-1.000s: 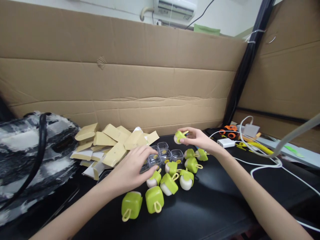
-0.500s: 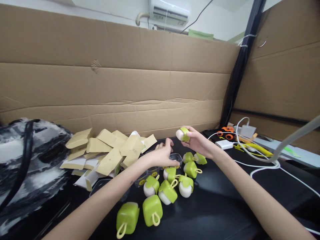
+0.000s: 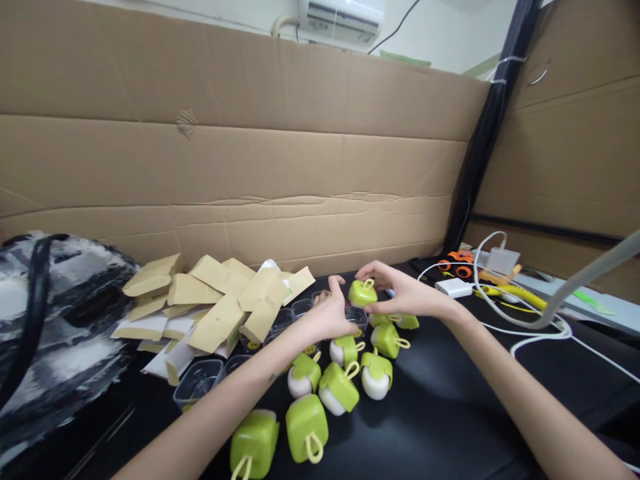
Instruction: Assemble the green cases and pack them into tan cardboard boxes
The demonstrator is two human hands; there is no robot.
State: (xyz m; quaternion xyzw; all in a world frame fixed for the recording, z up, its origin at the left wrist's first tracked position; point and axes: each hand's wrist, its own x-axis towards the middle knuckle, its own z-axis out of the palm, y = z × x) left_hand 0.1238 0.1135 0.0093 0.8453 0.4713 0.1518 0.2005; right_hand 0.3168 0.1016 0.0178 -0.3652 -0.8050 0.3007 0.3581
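Note:
My right hand (image 3: 400, 288) grips a green, rounded cube-shaped case with a yellow loop (image 3: 363, 293) between thumb and fingers. It is held just above a clear plastic cup (image 3: 357, 321), loop side up. Beside that cup is my left hand (image 3: 330, 312), its thumb and index finger spread apart and the thumb tip at the cup's near side. The other left fingers are partly hidden behind the hand. Several more green cases (image 3: 339, 387), some showing a white rounded part, lie on the black surface nearer to me.
More clear cups (image 3: 199, 380) stand left of and under my left forearm. Flattened tan cartons (image 3: 220, 293) are piled behind them, by a black-and-white bundle (image 3: 65, 333). To the right are white cables (image 3: 545, 327), a white adapter (image 3: 454, 287) and an orange toy car (image 3: 457, 263). Cardboard (image 3: 280, 167) walls the back.
My right hand has moved down and left with the green case, which has turned from white side showing to loop side up. My left hand stays almost in place.

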